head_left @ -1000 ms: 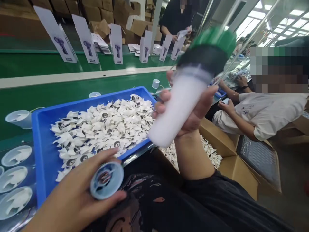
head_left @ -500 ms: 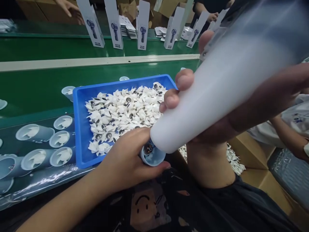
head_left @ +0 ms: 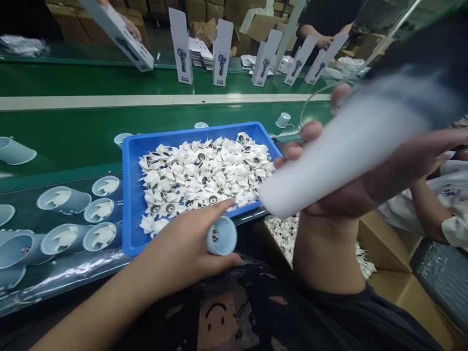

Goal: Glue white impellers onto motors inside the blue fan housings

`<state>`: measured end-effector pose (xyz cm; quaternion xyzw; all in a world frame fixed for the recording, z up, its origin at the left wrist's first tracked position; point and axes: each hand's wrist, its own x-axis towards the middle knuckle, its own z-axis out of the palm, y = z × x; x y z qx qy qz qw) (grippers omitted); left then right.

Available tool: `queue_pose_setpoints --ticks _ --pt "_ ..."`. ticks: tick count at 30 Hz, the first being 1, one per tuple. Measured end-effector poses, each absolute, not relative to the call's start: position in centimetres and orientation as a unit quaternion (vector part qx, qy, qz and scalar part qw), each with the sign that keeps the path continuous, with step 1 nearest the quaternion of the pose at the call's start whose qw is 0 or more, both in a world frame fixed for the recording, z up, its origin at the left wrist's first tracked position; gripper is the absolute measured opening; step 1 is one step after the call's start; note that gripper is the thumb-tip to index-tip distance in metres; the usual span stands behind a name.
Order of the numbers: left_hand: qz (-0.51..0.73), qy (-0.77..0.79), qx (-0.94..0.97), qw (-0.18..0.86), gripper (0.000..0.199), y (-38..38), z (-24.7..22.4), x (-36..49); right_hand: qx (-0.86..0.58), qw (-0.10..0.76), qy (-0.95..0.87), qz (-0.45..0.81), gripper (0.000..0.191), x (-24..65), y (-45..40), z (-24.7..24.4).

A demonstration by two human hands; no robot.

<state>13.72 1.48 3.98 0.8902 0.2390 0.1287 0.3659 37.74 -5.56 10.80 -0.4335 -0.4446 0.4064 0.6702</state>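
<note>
A pale-blue cup (head_left: 222, 236) is clamped between the thumb and fingers of the left hand (head_left: 183, 239). At two o'clock from it, the right hand (head_left: 369, 187) grips a blurred white cylinder (head_left: 340, 151), its near end apart from the cup. A blue tray (head_left: 126, 209) of white fan blades (head_left: 212, 170) lies around twelve; blade-filled cups (head_left: 102, 210) lie at nine. Printed boxes (head_left: 222, 53) stand farther off at twelve.

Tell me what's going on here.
Someone is working with both hands at a green bench. The left hand holds a pale blue cup with small coppery parts inside. The right hand grips a blurred white tube, its lower end near the cup but apart from it. Behind the cup, a blue tray holds a heap of white fan blades. Across the bench, another person's hand holds a tilted carton.
</note>
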Motion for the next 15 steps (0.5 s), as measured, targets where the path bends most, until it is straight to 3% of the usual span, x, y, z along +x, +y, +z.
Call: queue_pose_setpoints --ticks 4,7,11,13,15 --pt "0.253 0.364 0.828 0.343 0.055 3.6 0.7 9.8 -0.5 0.739 -0.403 0.206 0.051 40.6 -6.4 6.3" --pt "0.342 0.411 0.751 0.387 0.045 4.5 -1.0 8.4 -0.564 0.725 -0.383 0.092 0.051 42.9 -6.5 3.5" --pt "0.313 0.404 0.76 0.402 0.053 5.2 -1.9 8.3 -0.555 0.711 -0.416 -0.114 0.056 42.5 -6.9 2.9" --pt "0.29 0.409 0.77 0.394 0.055 5.6 -2.0 8.4 -0.53 0.61 -0.502 -0.308 0.054 40.9 -6.7 3.3" --pt "0.28 0.41 0.77 0.401 0.056 5.8 -1.8 8.5 -0.561 0.365 -0.65 -0.361 0.032 39.4 -5.5 3.7"
